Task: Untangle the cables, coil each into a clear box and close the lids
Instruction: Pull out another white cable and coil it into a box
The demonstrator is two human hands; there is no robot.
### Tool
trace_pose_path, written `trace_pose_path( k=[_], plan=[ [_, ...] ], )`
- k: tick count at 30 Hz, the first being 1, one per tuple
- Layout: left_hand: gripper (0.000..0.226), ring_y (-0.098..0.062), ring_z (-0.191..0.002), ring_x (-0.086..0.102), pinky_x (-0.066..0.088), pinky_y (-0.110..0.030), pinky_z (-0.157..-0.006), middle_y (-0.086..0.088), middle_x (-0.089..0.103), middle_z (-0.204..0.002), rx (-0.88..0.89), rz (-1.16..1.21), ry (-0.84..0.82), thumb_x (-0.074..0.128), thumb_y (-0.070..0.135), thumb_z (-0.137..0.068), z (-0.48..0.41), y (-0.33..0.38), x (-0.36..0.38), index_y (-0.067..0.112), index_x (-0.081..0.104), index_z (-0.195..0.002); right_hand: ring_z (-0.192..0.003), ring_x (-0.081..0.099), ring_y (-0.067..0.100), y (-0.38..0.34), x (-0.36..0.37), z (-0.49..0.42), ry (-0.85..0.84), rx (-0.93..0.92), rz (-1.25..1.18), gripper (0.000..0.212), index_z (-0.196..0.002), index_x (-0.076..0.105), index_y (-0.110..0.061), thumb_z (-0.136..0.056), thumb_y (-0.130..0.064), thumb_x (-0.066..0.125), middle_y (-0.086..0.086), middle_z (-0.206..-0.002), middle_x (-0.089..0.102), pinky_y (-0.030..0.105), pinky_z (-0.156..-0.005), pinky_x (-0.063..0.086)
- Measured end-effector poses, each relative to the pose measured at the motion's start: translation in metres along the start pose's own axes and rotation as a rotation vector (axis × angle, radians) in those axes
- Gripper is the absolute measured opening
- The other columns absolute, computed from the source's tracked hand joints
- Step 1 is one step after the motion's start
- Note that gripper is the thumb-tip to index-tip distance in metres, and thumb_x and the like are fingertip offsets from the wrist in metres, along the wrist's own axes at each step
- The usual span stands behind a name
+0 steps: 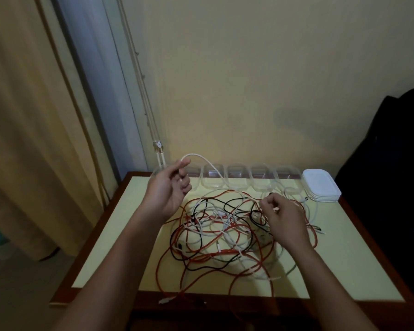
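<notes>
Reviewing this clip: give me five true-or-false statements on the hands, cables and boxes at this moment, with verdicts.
1. The left hand holds a white cable raised above the table. True.
2. The right hand lies flat and empty on the table. False: its fingers pinch a strand of the tangle.
3. The clear boxes stand in a row along the table's far edge. True.
4. Every cable is coiled inside a box. False: red, black and white cables lie in one tangle on the table.
5. The white lids are closed on the boxes. False: they sit stacked at the right end of the row.
</notes>
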State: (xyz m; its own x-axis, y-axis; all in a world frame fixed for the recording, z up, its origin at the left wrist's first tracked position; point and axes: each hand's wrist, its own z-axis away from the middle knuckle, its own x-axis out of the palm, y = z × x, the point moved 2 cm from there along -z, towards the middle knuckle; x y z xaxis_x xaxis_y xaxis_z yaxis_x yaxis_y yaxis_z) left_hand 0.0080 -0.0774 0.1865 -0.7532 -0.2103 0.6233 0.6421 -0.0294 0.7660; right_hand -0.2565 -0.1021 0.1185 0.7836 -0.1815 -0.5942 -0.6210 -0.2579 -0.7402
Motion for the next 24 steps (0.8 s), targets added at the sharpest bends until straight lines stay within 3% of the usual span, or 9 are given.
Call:
trace_pose_path(
  k=[3, 6, 9, 12, 14, 17, 22, 24],
  plan=[
    [0.029, -0.014, -0.07, 0.06, 0.05, -0.023, -0.068, -0.004, 0.061, -0.078, 0.114, -0.272, -0.063, 0.043, 0.018, -0.106, 0.006, -0.008, 0.004, -0.002, 0.062, -0.114, -0.067, 0.052, 0.008, -0.015, 0.006, 0.005, -0.079, -0.239, 0.195, 0.02, -0.079, 0.061, -0.026, -0.098, -0.024, 0.06, -0.013, -0.072, 0.06, 0.03, -0.059, 0.038],
    [0.027, -0.02, -0.079, 0.069, 0.057, -0.031, -0.079, -0.008, 0.07, -0.083, 0.21, -0.628, -0.092, 0.044, 0.015, -0.105, 0.013, -0.017, 0.01, 0.0, 0.066, -0.108, -0.075, 0.055, 0.015, -0.033, 0.012, 0.007, -0.158, -0.424, 0.197, 0.026, -0.082, 0.063, -0.021, -0.099, -0.036, 0.049, -0.009, -0.077, 0.063, 0.036, -0.067, 0.044],
    [0.025, -0.017, -0.074, 0.069, 0.057, -0.03, -0.076, -0.009, 0.071, -0.081, 0.245, -0.824, -0.171, 0.046, 0.012, -0.105, 0.023, -0.028, 0.018, 0.0, 0.068, -0.103, -0.071, 0.052, 0.012, -0.056, 0.011, 0.007, -0.132, -0.509, 0.125, 0.034, -0.079, 0.063, -0.017, -0.098, -0.039, 0.045, -0.008, -0.073, 0.061, 0.03, -0.065, 0.037],
    [0.027, -0.015, -0.059, 0.06, 0.05, -0.026, -0.061, -0.005, 0.063, -0.07, 0.21, -0.92, -0.26, 0.046, 0.018, -0.106, 0.031, -0.04, 0.024, 0.006, 0.068, -0.096, -0.066, 0.052, 0.009, -0.071, 0.007, 0.005, -0.051, -0.501, 0.049, 0.029, -0.079, 0.065, -0.015, -0.1, -0.032, 0.055, -0.007, -0.07, 0.061, 0.022, -0.061, 0.033],
    [0.03, -0.011, -0.048, 0.041, 0.035, -0.027, -0.05, 0.001, 0.049, -0.06, 0.125, -0.83, -0.259, 0.045, 0.023, -0.106, 0.031, -0.048, 0.025, 0.009, 0.066, -0.09, -0.065, 0.055, 0.006, -0.075, 0.005, 0.003, -0.021, -0.45, -0.017, 0.023, -0.08, 0.069, -0.016, -0.099, -0.026, 0.062, -0.011, -0.069, 0.062, 0.013, -0.06, 0.035],
    [0.035, -0.005, -0.042, 0.022, 0.017, -0.023, -0.044, 0.003, 0.029, -0.056, -0.055, -0.532, -0.247, 0.039, 0.023, -0.107, 0.029, -0.051, 0.028, 0.006, 0.063, -0.088, -0.06, 0.049, 0.006, -0.075, 0.002, -0.001, 0.036, -0.333, -0.092, 0.026, -0.073, 0.062, -0.016, -0.094, -0.029, 0.071, -0.012, -0.06, 0.05, 0.013, -0.056, 0.031],
    [0.035, -0.004, -0.039, 0.017, 0.012, -0.021, -0.04, 0.005, 0.022, -0.053, -0.188, -0.295, -0.261, 0.036, 0.02, -0.106, 0.031, -0.045, 0.033, 0.003, 0.059, -0.087, -0.069, 0.054, 0.001, -0.076, -0.001, -0.002, -0.023, -0.262, -0.174, 0.021, -0.083, 0.068, -0.019, -0.097, -0.034, 0.064, -0.01, -0.074, 0.061, 0.011, -0.061, 0.033],
    [0.033, -0.005, -0.041, 0.016, 0.011, -0.022, -0.042, 0.004, 0.021, -0.055, -0.188, -0.305, -0.253, 0.038, 0.022, -0.107, 0.031, -0.045, 0.034, 0.006, 0.058, -0.087, -0.058, 0.048, 0.005, -0.076, -0.001, -0.001, -0.107, -0.228, -0.241, 0.03, -0.076, 0.067, -0.02, -0.1, -0.036, 0.059, 0.0, -0.065, 0.06, 0.023, -0.055, 0.034]
  ],
)
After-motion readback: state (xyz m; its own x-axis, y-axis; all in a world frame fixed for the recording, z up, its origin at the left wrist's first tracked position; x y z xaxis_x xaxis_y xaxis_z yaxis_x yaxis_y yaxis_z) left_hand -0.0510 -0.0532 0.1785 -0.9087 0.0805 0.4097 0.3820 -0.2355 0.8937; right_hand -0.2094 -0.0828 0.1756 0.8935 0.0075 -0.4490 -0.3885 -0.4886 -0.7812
